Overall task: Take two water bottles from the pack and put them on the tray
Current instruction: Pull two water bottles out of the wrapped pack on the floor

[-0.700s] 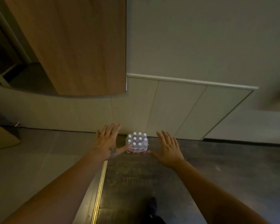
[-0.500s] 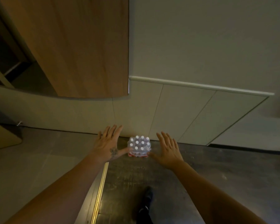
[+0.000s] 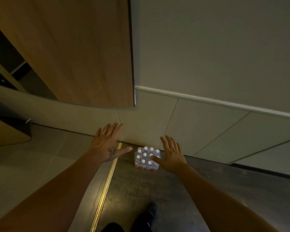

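Low on the dark floor (image 3: 199, 190), hard against the pale wall panels (image 3: 182, 124), a shrink-wrapped pack of water bottles (image 3: 146, 158) is seen, caps up, bottles upright. Its long axis cannot be judged from this angle. A wooden cabinet door (image 3: 77, 52) is seen above left; a brass floor strip (image 3: 107, 185) is laid left of the pack; a dark shoe (image 3: 149, 215) is seen below. Nothing is gripped. The left hand (image 3: 107, 146) is spread flat, thumb short of the pack. The right hand (image 3: 172, 155) is splayed too, thumb over the caps; contact cannot be told.
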